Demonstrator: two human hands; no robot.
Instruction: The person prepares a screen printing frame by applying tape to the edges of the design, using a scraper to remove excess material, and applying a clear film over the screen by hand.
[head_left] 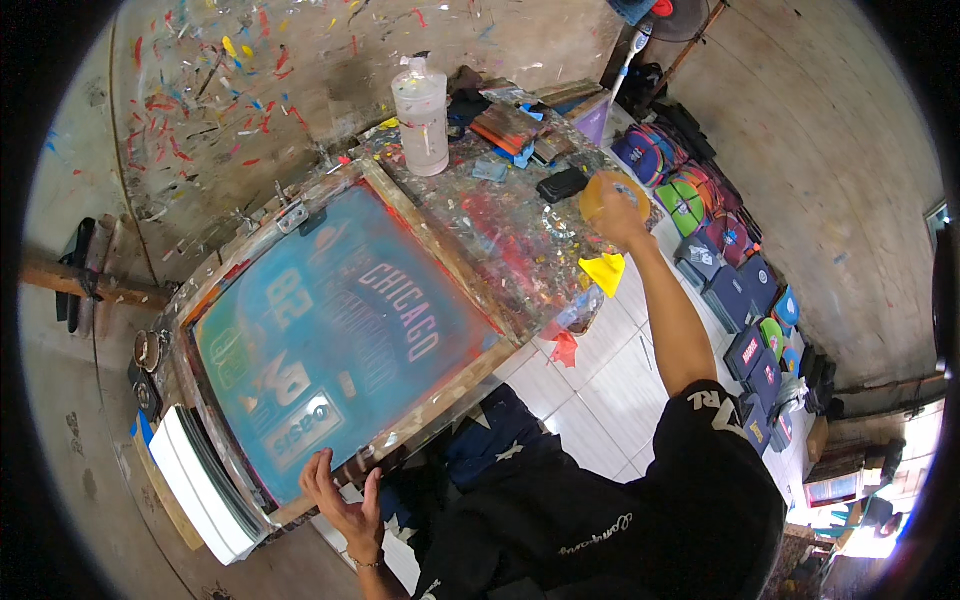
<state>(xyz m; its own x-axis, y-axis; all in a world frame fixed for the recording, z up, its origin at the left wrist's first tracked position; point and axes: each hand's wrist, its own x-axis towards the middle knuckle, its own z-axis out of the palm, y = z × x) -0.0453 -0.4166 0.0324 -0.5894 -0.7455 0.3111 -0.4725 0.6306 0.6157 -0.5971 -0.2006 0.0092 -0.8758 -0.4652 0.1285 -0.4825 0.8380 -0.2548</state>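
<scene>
Paint-splattered bench: left hand [340,497] spread under teal wood-framed screen [340,330], right hand [617,215] seemingly gripping orange tub [600,190].

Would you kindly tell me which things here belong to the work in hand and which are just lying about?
In use:
- screen-printing frame, left hand on its near edge
- orange tub, under the right hand

Lying about:
- clear plastic bottle
- black block
- yellow scraper
- stacked caps

Left hand [343,497] under printing screen [340,330] frame, right hand [617,212] gripping orange tub [600,192]
</scene>
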